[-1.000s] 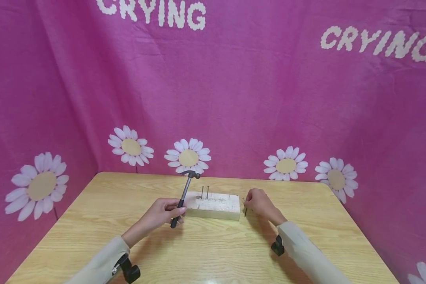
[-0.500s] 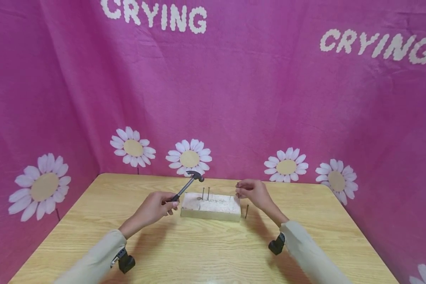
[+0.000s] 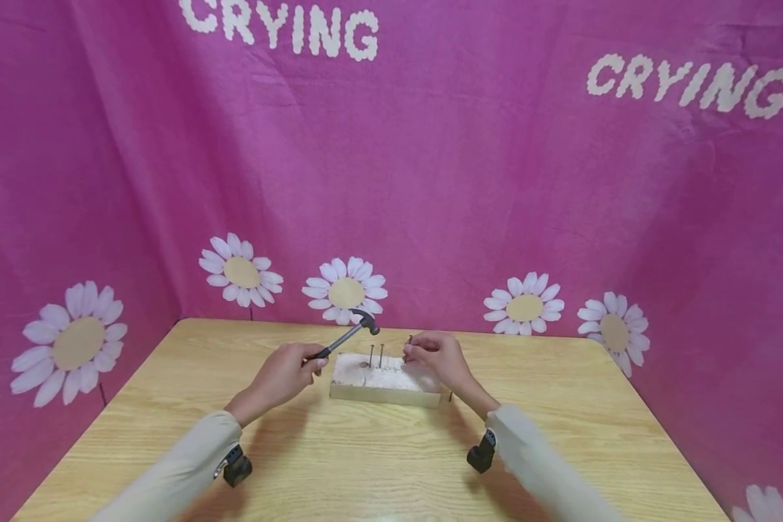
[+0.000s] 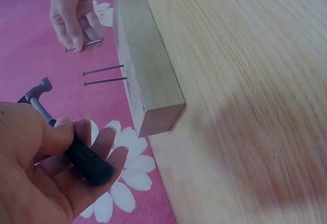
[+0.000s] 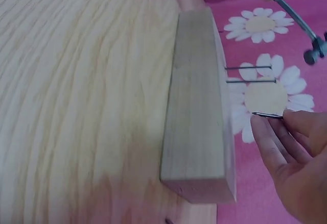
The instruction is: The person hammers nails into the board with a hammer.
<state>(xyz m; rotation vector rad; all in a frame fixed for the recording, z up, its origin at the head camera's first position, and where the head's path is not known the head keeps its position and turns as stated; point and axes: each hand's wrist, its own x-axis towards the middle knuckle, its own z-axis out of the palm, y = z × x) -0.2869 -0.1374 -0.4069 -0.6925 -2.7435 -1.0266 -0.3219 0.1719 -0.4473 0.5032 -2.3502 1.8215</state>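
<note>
My left hand [image 3: 289,373] grips the black handle of a hammer [image 3: 346,338], its head raised up and to the right, left of two nails [image 3: 381,355] standing upright in a pale wooden block [image 3: 385,394]. In the left wrist view the thumb and fingers wrap loosely round the handle [image 4: 88,160]. My right hand [image 3: 440,357] pinches a nail [image 5: 267,115] between thumb and fingertips, above the block's right part. In the right wrist view that nail's point is clear of the block [image 5: 196,101].
Another nail [image 3: 450,396] is beside the block's right end, partly hidden by my right wrist. The wooden table [image 3: 378,464] ends at a pink curtain [image 3: 431,181] with flowers and lettering behind it. Dark cameras [image 3: 238,467] are strapped to both wrists.
My right hand has risen from beside the block's right end with a nail and moved left over the block. The hammer has tilted rightward, its head nearer the standing nails.
</note>
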